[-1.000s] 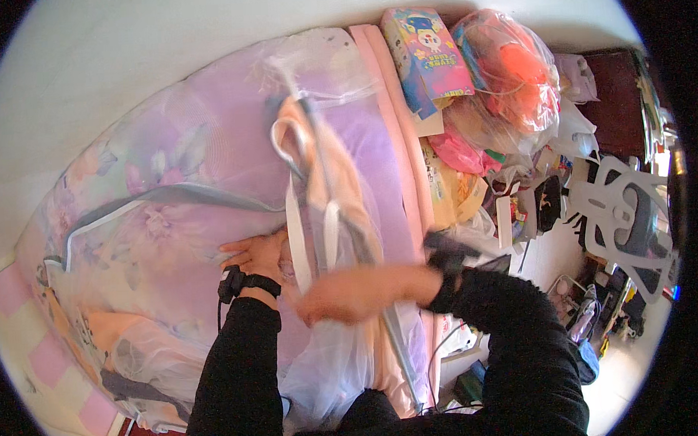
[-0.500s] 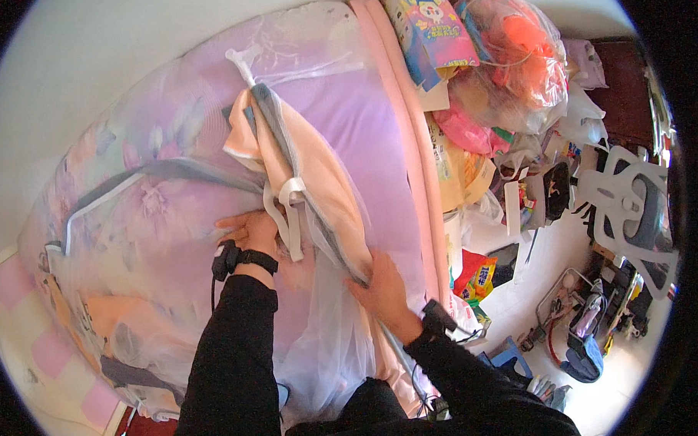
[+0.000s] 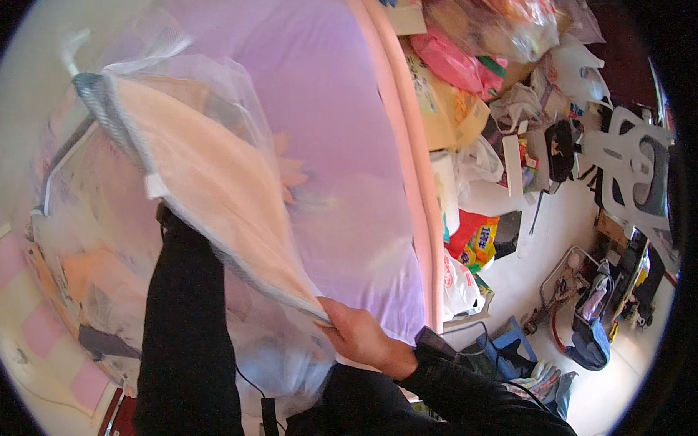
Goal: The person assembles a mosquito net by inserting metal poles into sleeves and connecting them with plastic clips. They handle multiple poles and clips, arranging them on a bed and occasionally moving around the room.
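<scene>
A mosquito net with a peach panel (image 3: 208,154), sheer mesh and grey edging lies slantwise over the bed, lifted at its upper left. At its lower end my right hand (image 3: 365,336) is closed on the grey-edged border. My left sleeve (image 3: 187,323) reaches up to the net, and the left hand itself is hidden behind the fabric. A white fitting (image 3: 72,52) sticks out of the net's upper left tip. Under the net is a lilac bed sheet (image 3: 330,103) with a flower print.
A pink padded edge (image 3: 408,162) runs along the bed's right side. Beyond it are plastic bags (image 3: 504,28), a red and yellow packet (image 3: 477,240) and a blue stool (image 3: 511,347). A grey-white chair (image 3: 631,162) stands at the far right. More netting (image 3: 90,281) lies bunched at left.
The peach panel has been raised and spread toward the upper left. My left hand went from lying on the bed to behind the fabric. My right hand moved slightly down and left, still gripping the border.
</scene>
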`<state>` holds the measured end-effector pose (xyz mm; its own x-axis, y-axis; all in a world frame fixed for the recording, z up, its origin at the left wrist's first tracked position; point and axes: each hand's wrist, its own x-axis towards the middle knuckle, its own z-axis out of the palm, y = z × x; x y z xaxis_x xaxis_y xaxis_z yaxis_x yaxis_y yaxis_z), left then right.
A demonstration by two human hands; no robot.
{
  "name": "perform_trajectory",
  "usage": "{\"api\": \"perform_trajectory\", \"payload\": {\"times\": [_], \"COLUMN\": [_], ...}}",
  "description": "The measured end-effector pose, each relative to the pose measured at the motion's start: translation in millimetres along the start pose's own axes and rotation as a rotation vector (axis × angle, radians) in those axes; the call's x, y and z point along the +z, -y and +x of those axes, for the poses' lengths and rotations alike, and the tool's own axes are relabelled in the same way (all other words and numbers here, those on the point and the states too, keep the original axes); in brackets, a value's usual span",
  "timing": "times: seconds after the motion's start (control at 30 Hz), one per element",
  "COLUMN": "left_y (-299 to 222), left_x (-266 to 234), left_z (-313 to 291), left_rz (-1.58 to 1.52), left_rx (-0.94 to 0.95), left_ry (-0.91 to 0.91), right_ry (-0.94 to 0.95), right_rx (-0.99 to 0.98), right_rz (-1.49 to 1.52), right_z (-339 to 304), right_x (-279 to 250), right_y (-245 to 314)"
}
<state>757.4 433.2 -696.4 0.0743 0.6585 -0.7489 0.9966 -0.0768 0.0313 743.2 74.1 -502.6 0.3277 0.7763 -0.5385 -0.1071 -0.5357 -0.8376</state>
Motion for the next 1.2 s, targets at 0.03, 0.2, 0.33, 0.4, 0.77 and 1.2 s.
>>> {"api": "perform_trajectory", "payload": {"times": [0.03,0.2,0.33,0.4,0.77,1.2], "left_y": [7.7,77.6,183.0,267.4,549.6,810.2], "left_x": [0.8,-3.4,12.8,11.7,80.0,198.4], "left_z": [-2.1,-46.7,-170.9,-276.2,-609.7,-671.3], "left_rz": [0.002,0.059,-0.051,0.072,-0.263,-0.608], "left_rx": [0.021,0.17,0.511,0.758,-0.004,0.041], "left_ry": [-0.013,-0.045,-0.054,-0.312,0.321,-0.235], "right_ry": [-0.021,-0.01,0.048,0.115,0.384,0.156], "right_rx": [-0.029,-0.05,-0.078,0.009,-0.123,-0.08], "right_rz": [0.017,-0.047,-0.003,0.048,0.028,-0.75], "right_z": [-9.4,-46.9,-67.7,-77.5,-186.1,-249.1], "right_x": [2.5,6.1,14.0,21.0,106.7,222.7], "right_y": [2.0,15.7,31.1,38.2,50.2,44.2]}}
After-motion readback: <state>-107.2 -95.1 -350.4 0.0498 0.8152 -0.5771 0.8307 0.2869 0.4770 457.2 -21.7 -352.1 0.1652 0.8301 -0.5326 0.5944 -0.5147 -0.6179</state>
